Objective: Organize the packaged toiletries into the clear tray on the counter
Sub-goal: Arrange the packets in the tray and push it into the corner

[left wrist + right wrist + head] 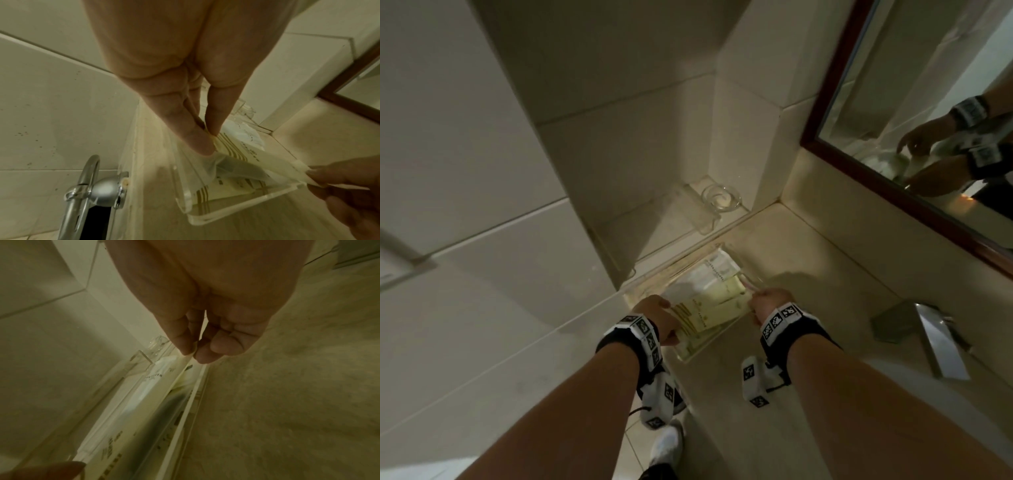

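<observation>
Two tiled walls (482, 144) meet beige counter (808, 274).

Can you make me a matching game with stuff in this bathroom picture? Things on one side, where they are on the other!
Things:
1. yellow packet
2. clear tray
3. mirror
4. glass dish

Places:
A. hanging on the wall, at the right
B. pinched at both ends by the hands
C. on the ledge in the corner
D. on the counter, holding packets

Pairs: 1-B, 2-D, 3-A, 4-C
</observation>
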